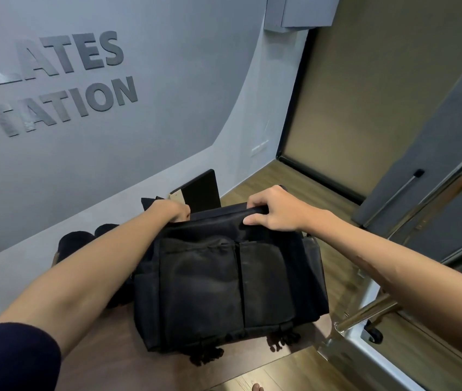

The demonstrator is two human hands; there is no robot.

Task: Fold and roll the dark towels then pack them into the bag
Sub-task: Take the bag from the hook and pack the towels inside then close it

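Left hand (172, 210) fingers hidden inside the bag (224, 277); right hand (275, 211) grips its rim.

rolled towels (76, 244) left of bag (224, 283)

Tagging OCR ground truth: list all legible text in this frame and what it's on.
"LATES" on the grey wall, raised dark letters; start of the word cut off at the left edge.
"STATION" on the same wall, the line below.
Black bag: no readable label or brand.
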